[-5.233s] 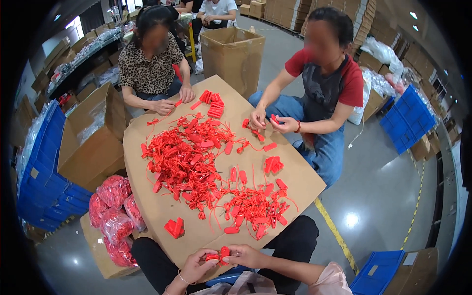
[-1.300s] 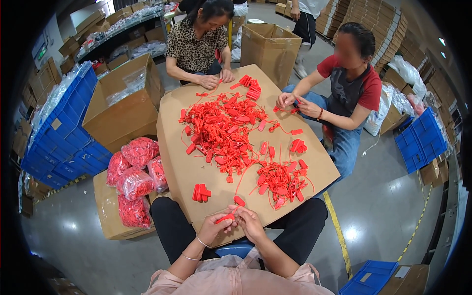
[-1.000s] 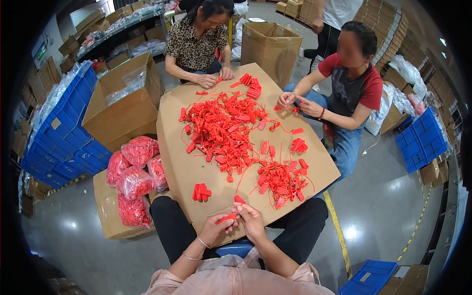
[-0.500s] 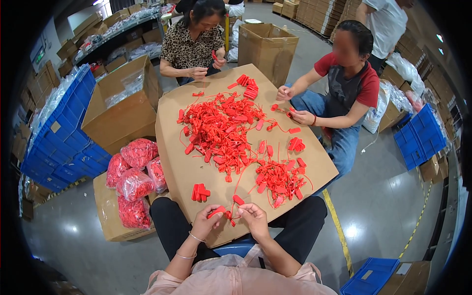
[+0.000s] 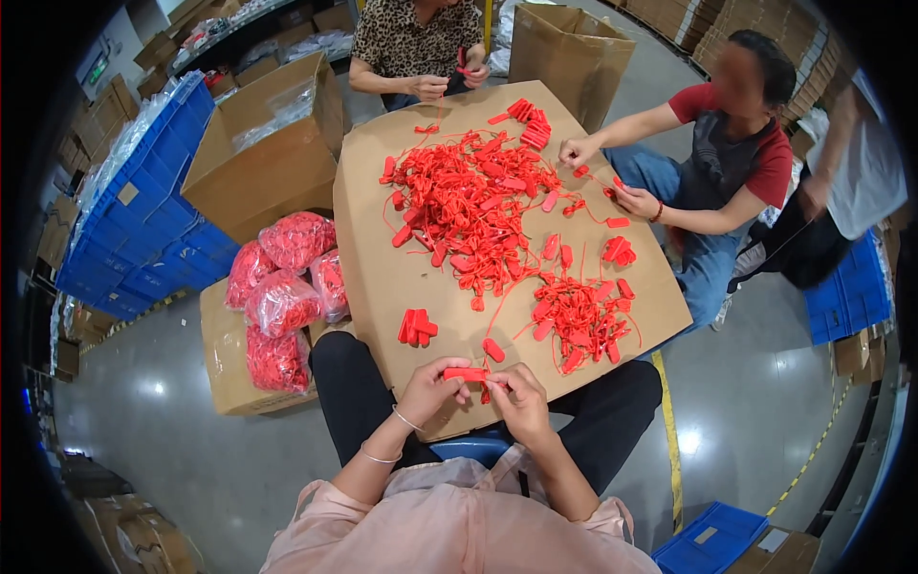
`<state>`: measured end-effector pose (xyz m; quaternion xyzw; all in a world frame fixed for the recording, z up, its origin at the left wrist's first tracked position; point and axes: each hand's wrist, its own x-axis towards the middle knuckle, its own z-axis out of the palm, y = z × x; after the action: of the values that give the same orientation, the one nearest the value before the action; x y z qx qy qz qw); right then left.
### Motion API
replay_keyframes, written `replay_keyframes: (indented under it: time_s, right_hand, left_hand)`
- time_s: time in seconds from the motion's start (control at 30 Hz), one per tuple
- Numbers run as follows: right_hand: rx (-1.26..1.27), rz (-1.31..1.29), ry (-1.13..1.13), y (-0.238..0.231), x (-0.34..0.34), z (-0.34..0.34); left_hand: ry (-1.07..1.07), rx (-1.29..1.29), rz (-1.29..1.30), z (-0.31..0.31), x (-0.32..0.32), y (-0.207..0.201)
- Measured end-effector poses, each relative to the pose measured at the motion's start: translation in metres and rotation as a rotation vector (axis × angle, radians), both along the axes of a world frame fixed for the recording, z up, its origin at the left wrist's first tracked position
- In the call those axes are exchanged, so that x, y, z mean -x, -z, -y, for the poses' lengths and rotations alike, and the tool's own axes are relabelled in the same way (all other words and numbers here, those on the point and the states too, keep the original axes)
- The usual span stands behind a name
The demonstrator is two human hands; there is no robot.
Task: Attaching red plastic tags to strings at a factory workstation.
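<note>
A: Start with the piece in work. Where?
B: Red strip, roughly level, above the near edge of the cardboard top, between the wearer's two hands.
A: Left grip?
B: Left hand closed narrow, thumb and fingers on the strip's left part.
A: Right?
B: Right hand pinched small, fingertips at the strip's right end. Whether they hold the strip itself or the cord there, cannot tell; fingers hide it. A bit of red hangs just below.
A: Next outward?
B: Red tag lying just beyond the fingers. Small stack of red pieces farther to the left, apart from the hands.
A: Farther?
B: Smaller corded heap to the right, big tangled pile across the middle.
A: Others at the top?
B: Two. Far side, a person in a spotted shirt, both hands raised, something red in one. Right side, a person with red sleeves, hands apart, a red piece in the nearer one.
A: Floor, left?
B: Clear bags of red goods on a carton.
</note>
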<state>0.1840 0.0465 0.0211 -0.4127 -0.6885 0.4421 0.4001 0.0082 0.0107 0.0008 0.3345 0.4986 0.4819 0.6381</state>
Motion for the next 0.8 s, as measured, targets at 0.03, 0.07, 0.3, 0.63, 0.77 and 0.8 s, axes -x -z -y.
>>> replay_keyframes:
  time_s: [0.03, 0.07, 0.3, 0.63, 0.77, 0.8]
  right_hand:
    - [-0.044, 0.026, -0.002, 0.0050, 0.0001, -0.0005]
    - [-0.089, 0.053, -0.004, 0.0088, 0.0001, -0.0009]
    - [-0.310, 0.221, -0.013, 0.0110, 0.0043, -0.0065]
    - [-0.397, 0.297, -0.012, 0.0115, 0.0054, -0.0077]
    - [-0.404, 0.289, -0.023, 0.0093, 0.0067, -0.0068]
    - [-0.404, 0.288, -0.021, 0.0097, 0.0064, -0.0068]
  left_hand:
    - [0.011, 0.005, 0.002, 0.0002, 0.0001, 0.0016]
    - [0.023, 0.009, 0.004, 0.0004, 0.0000, 0.0026]
    - [0.057, 0.065, 0.044, 0.0006, -0.0039, -0.0010]
    - [0.081, 0.080, 0.080, -0.0008, -0.0072, -0.0005]
    - [0.097, 0.057, 0.063, -0.0006, -0.0074, 0.0051]
    - [0.098, 0.057, 0.062, -0.0005, -0.0076, 0.0057]
